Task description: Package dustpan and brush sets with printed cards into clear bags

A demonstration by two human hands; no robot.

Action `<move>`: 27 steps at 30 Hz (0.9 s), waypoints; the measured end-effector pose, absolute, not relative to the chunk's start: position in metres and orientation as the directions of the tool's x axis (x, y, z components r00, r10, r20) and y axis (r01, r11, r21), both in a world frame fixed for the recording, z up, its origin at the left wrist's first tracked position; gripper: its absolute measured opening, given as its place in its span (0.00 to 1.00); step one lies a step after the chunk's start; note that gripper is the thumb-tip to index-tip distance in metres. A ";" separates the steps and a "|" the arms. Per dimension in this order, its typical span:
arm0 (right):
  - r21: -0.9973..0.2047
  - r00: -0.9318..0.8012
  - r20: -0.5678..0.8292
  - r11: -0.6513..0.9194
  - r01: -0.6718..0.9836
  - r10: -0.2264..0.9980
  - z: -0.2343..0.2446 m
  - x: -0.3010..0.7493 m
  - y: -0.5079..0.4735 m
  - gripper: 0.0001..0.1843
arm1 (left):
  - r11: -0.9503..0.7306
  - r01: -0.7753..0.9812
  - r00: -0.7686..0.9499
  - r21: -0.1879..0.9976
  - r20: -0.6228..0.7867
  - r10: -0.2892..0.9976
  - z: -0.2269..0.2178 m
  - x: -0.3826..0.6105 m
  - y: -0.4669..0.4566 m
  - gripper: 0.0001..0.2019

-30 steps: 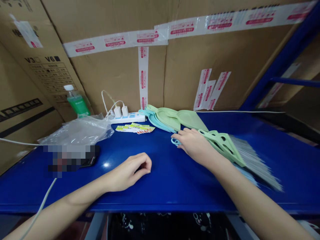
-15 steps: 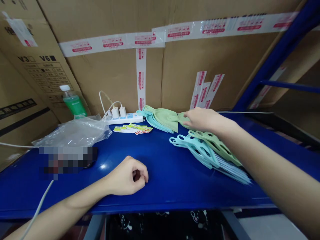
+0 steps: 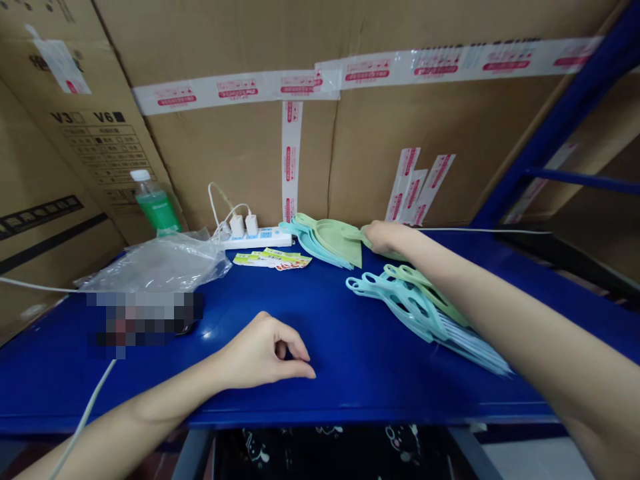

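My left hand (image 3: 267, 353) rests on the blue table (image 3: 320, 393), fingers curled, with a gap between thumb and fingertips and nothing held. At the back, my right hand (image 3: 387, 238) has its fingers closed on a light green leaf-shaped plastic piece (image 3: 365, 235); the fingertips are partly hidden. To its left, another green piece (image 3: 340, 239) lies over light blue ones (image 3: 320, 248). Nearer to me, under my right forearm, is a fanned stack of light blue pieces with holed handles (image 3: 395, 297), and green pieces (image 3: 425, 283) beside it are partly covered by the arm.
A white power strip (image 3: 270, 238) with plugs and cables stands by the cardboard boxes (image 3: 225, 147). In front lie colourful paper labels (image 3: 273, 259). On the left are a clear plastic bag (image 3: 160, 263), a green-filled bottle (image 3: 157, 207) and a blurred-out item. A blue metal frame (image 3: 545, 127) rises on the right.
My right hand has moved slightly left and its fingers have closed on the green piece. My left thumb and fingers have spread apart. The view has shifted a little.
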State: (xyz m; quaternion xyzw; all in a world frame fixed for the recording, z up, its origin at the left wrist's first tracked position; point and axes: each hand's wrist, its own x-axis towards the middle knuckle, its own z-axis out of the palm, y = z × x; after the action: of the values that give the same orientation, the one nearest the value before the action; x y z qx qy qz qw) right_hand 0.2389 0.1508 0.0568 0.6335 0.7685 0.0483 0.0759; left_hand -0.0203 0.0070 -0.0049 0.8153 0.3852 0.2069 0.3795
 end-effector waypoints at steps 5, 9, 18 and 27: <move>0.236 -0.164 -0.056 0.173 0.956 0.985 0.079 0.211 0.146 0.19 | -0.402 0.447 0.628 0.799 0.040 0.777 -0.006 -0.020 0.010 0.09; 0.213 -0.198 -0.031 0.200 0.956 0.980 0.083 0.184 0.149 0.19 | -0.392 0.448 0.625 0.803 0.032 0.780 -0.006 -0.020 0.011 0.10; 0.151 -0.187 -0.036 0.191 0.970 0.982 0.076 0.167 0.153 0.19 | -0.399 0.441 0.672 0.804 -0.001 0.741 -0.006 -0.024 0.010 0.11; 0.168 -0.174 -0.102 0.189 0.968 0.979 0.076 0.179 0.149 0.21 | -0.505 0.389 0.755 0.771 0.048 0.654 -0.006 -0.023 0.011 0.06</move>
State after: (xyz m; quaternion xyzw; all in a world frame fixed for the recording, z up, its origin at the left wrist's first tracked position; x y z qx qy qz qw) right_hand 0.1790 0.1487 0.0760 0.6360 0.7654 0.0319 0.0934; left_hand -0.0230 0.0109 -0.0064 0.8508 0.3063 0.1692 0.3921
